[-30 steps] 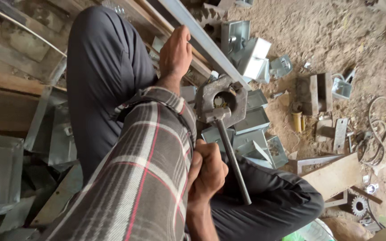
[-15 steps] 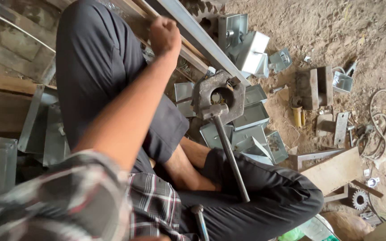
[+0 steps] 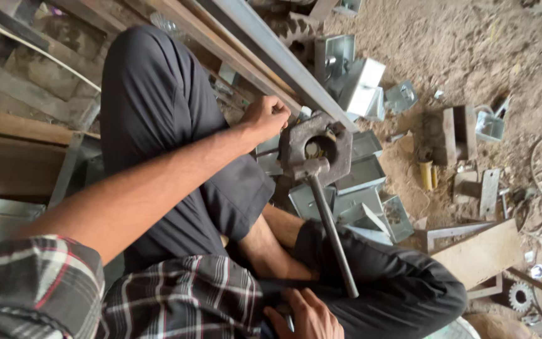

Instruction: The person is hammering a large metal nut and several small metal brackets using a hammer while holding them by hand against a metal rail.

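We take the heavy grey iron die head with its round hole (image 3: 315,149) as our landmark; it sits on the ground between the person's folded legs in dark trousers (image 3: 177,125), and its long steel bar handle (image 3: 334,235) runs back from it toward the lap, likely so it can be levered from a seated position

The left hand (image 3: 266,118) lies just beside the die head's near edge, curled into a loose fist; it seems to pinch something small against the block, though we cannot make out what. The right hand (image 3: 308,314) rests low at the lap, past the handle's end, fingers bent around a thin dark object that is mostly cut off by the frame edge, so we cannot tell how firmly it grips

Behind and beside the die head lie folded galvanised sheet-metal brackets (image 3: 362,85), heaped within easy reach. Beyond them, on the sandy floor, sits a rusty block (image 3: 459,132). A long grey steel channel (image 3: 271,50) slants past the die head's far side, its ends out of view
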